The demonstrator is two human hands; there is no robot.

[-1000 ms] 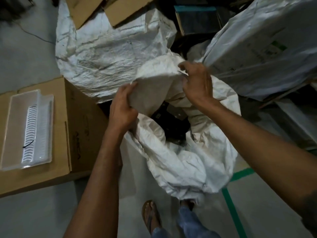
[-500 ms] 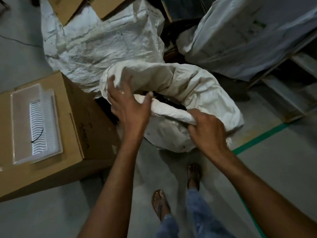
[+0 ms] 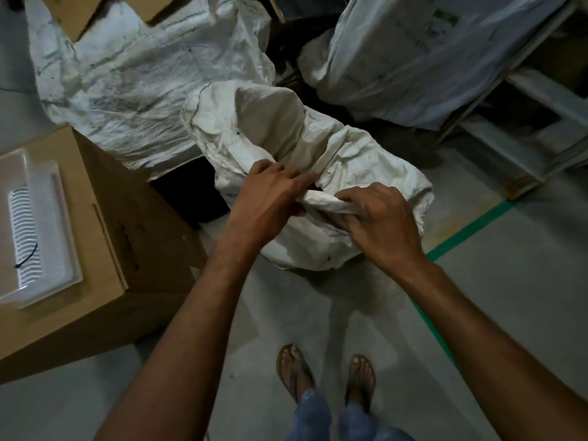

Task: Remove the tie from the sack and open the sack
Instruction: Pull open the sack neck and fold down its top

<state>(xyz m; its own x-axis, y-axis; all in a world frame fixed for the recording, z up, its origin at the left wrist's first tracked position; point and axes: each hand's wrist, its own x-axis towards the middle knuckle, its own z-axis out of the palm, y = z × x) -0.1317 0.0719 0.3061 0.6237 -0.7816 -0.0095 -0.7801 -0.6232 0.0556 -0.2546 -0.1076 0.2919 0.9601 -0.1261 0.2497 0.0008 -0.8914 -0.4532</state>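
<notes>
A crumpled off-white woven sack (image 3: 356,154) stands on the grey floor in front of me, its top edge rolled down into a thick rim. My left hand (image 3: 270,192) rests on the near left part of that rim, fingers stretched toward the dark gap of the mouth. My right hand (image 3: 378,218) grips the rolled rim on the near right, fingers curled round the fabric. Only a small dark slit of the opening shows between my hands. No tie is visible.
A cardboard box (image 3: 105,237) with a clear plastic tray (image 3: 35,227) on top stands at my left. A larger white sack (image 3: 136,78) lies behind, another wrapped bundle (image 3: 423,52) at the back right. A green floor line (image 3: 471,227) runs right of the sack; my sandalled feet (image 3: 327,374) stand below.
The sack's upright top has been folded and rolled down into a rim. Both hands have dropped to the near edge and come closer together, so the mouth looks narrower.
</notes>
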